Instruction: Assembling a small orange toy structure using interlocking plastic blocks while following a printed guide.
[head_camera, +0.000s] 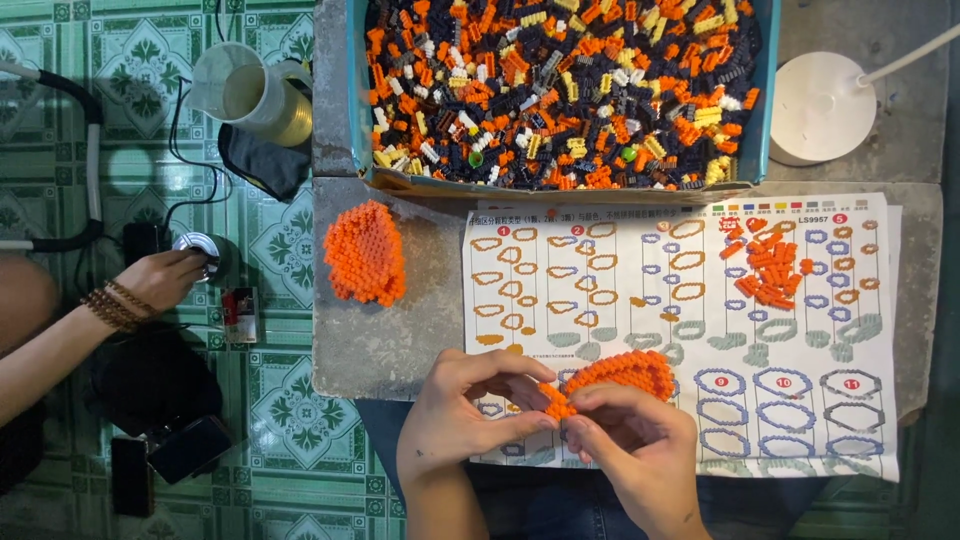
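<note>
Gripping an orange brick ring (625, 372) together, the left hand (465, 415) and right hand (635, 440) pinch it above the white instruction sheet (690, 330) on the surface (385, 340), near a blue-walled box (355, 90) of mixed bricks.

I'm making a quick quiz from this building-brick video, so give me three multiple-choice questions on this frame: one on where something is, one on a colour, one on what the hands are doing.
1. Where does the finished orange brick piece lie?
A. in the blue box
B. on the grey table, left of the instruction sheet
C. on the tiled floor

2. What colour is the loose pile of bricks on the instruction sheet?
A. orange
B. white
C. green

3. What is the state of the person's two hands?
A. both empty
B. only one holds something
C. both hold one orange arc of bricks

Answers: 1 B, it rests on bare table beside the sheet. 2 A, every brick there is orange. 3 C, left hand and right hand have a grip on the brick arc.
</note>
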